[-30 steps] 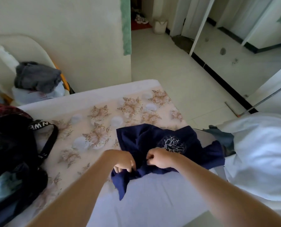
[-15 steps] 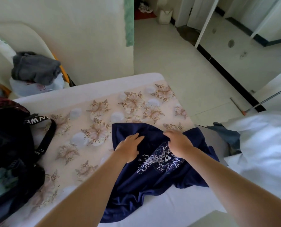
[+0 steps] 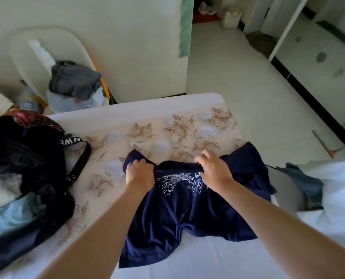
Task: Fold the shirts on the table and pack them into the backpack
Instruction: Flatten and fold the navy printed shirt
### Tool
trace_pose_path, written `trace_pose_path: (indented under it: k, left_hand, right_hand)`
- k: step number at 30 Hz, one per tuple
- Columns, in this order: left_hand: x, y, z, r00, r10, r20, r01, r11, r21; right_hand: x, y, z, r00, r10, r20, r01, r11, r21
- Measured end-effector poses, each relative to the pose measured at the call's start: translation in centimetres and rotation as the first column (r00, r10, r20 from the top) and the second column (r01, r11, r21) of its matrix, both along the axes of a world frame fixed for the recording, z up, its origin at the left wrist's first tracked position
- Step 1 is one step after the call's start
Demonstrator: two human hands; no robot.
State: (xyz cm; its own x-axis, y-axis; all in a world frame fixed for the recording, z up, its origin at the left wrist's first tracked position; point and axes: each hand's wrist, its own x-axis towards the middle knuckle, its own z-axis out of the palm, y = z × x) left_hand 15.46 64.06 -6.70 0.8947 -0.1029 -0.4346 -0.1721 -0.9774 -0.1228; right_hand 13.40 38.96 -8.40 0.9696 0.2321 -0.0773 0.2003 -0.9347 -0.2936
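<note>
A navy blue shirt (image 3: 187, 214) with a white tree print lies spread on the table (image 3: 127, 119), its print facing up. My left hand (image 3: 140, 172) grips the shirt's far edge on the left side. My right hand (image 3: 214, 170) pinches the same far edge to the right of the print, with some fingers lifted. The black backpack (image 3: 26, 168) lies open at the left end of the table, with cloth inside and a strap trailing toward the shirt.
A white garment (image 3: 336, 190) and a grey-blue one (image 3: 302, 182) lie at the right. Behind the table, a chair holds a grey bundle (image 3: 73, 79) on a plastic bag. Tiled floor (image 3: 238, 77) extends beyond the table's far edge.
The bunched shirt was spread out flat with the print up. Both hands then went from pressing flat on it to gripping its far edge.
</note>
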Motion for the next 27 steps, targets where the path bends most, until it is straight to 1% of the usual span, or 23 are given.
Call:
trace_pose_path:
  k: [1, 2, 3, 4, 5, 6, 7, 8, 9, 10, 11, 12, 13, 14, 16, 18, 19, 21, 22, 24, 25, 26, 27]
  left_hand:
    - [-0.2, 0.2, 0.4, 0.985, 0.052, -0.164, -0.039, 0.996, 0.081]
    - [-0.4, 0.3, 0.7, 0.939, 0.115, -0.324, -0.072, 0.988, 0.139]
    - [-0.4, 0.3, 0.8, 0.890, 0.174, -0.421, -0.110, 0.979, 0.173]
    - [-0.3, 0.3, 0.8, 0.873, 0.201, -0.443, -0.137, 0.975, 0.173]
    - [-0.2, 0.0, 0.9, 0.896, 0.186, -0.404, -0.142, 0.980, 0.137]
    - [-0.2, -0.5, 0.9, 0.938, 0.148, -0.314, -0.130, 0.988, 0.079]
    - [-0.2, -1.1, 0.5, 0.975, 0.094, -0.204, -0.099, 0.995, -0.016]
    - [-0.4, -1.9, -0.1, 0.992, 0.038, -0.124, -0.057, 0.986, -0.157]
    - [-0.6, -2.7, -0.9, 0.993, -0.019, -0.116, -0.018, 0.951, -0.310]
    - [-1.0, -3.6, -1.4, 0.982, -0.082, -0.172, 0.000, 0.902, -0.431]
    - [-1.5, -4.5, -1.9, 0.958, -0.141, -0.249, 0.002, 0.873, -0.489]
    - [-1.9, -5.3, -2.3, 0.938, -0.183, -0.296, 0.014, 0.870, -0.493]
    - [-2.3, -5.9, -2.7, 0.935, -0.197, -0.295, 0.039, 0.883, -0.467]
    - [-2.7, -6.2, -3.0, 0.946, -0.195, -0.258, 0.064, 0.894, -0.443]
    - [-2.9, -6.4, -2.8, 0.964, -0.146, -0.221, 0.022, 0.875, -0.484]
    - [-2.6, -5.8, -2.2, 0.971, -0.119, -0.210, -0.014, 0.841, -0.541]
    - [-2.3, -5.4, -1.9, 0.976, -0.127, -0.180, 0.010, 0.840, -0.542]
    - [-1.7, -4.3, -1.1, 0.984, -0.135, -0.118, 0.052, 0.843, -0.535]
    - [-1.3, -3.8, -0.6, 0.988, -0.121, -0.099, 0.048, 0.839, -0.542]
    - [-0.5, -2.6, 0.4, 0.997, -0.050, -0.052, 0.014, 0.839, -0.545]
    - [-0.1, -1.9, 1.0, 1.000, 0.009, 0.007, -0.004, 0.845, -0.535]
    - [0.3, -1.2, 1.5, 0.992, 0.081, 0.097, -0.018, 0.848, -0.529]
    - [0.8, -0.5, 2.0, 0.967, 0.170, 0.188, -0.046, 0.848, -0.529]
  right_hand:
    - [-0.5, 0.7, -0.1, 0.994, 0.035, -0.108, -0.030, 0.999, 0.045]
    - [-1.1, 1.2, -0.2, 0.965, 0.058, -0.255, -0.036, 0.995, 0.090]
    - [-1.8, 1.5, -0.3, 0.919, 0.068, -0.387, -0.019, 0.991, 0.130]
    - [-2.5, 1.6, -0.5, 0.882, 0.063, -0.466, 0.016, 0.986, 0.164]
    - [-3.1, 1.6, -0.8, 0.869, 0.045, -0.492, 0.058, 0.980, 0.193]
    - [-3.5, 1.5, -1.0, 0.876, 0.009, -0.482, 0.103, 0.973, 0.205]
    - [-3.8, 1.3, -1.3, 0.893, -0.034, -0.448, 0.131, 0.973, 0.188]
    - [-3.9, 1.0, -1.5, 0.910, -0.067, -0.409, 0.137, 0.980, 0.144]
    - [-4.0, 0.6, -1.6, 0.925, -0.088, -0.370, 0.123, 0.990, 0.072]
    - [-3.9, 0.1, -1.6, 0.937, -0.105, -0.334, 0.101, 0.994, -0.029]
    - [-4.0, -0.5, -1.4, 0.945, -0.114, -0.307, 0.069, 0.986, -0.154]
    - [-4.0, -1.1, -1.2, 0.952, -0.111, -0.285, 0.029, 0.960, -0.278]
    - [-4.1, -1.8, -0.9, 0.958, -0.097, -0.270, -0.013, 0.926, -0.378]
    - [-4.2, -2.5, -0.7, 0.965, -0.079, -0.249, -0.041, 0.895, -0.444]
    - [-4.3, -4.0, -0.6, 0.981, -0.071, -0.178, -0.028, 0.866, -0.500]
    - [-4.3, -4.8, -0.5, 0.988, -0.118, -0.103, 0.051, 0.863, -0.503]
    - [-4.0, -4.8, -0.4, 0.982, -0.165, -0.090, 0.105, 0.879, -0.466]
    - [-2.8, -4.1, 0.6, 0.950, -0.287, -0.121, 0.243, 0.926, -0.289]
    - [-2.0, -3.5, 1.1, 0.934, -0.332, -0.134, 0.304, 0.932, -0.196]
    - [-0.2, -2.3, 2.5, 0.920, -0.384, -0.077, 0.382, 0.923, -0.034]
    - [0.7, -1.6, 3.3, 0.920, -0.391, -0.014, 0.391, 0.919, 0.053]
    - [1.5, -0.8, 4.0, 0.927, -0.373, 0.047, 0.363, 0.921, 0.144]
    - [2.2, -0.1, 4.5, 0.943, -0.321, 0.088, 0.294, 0.928, 0.229]
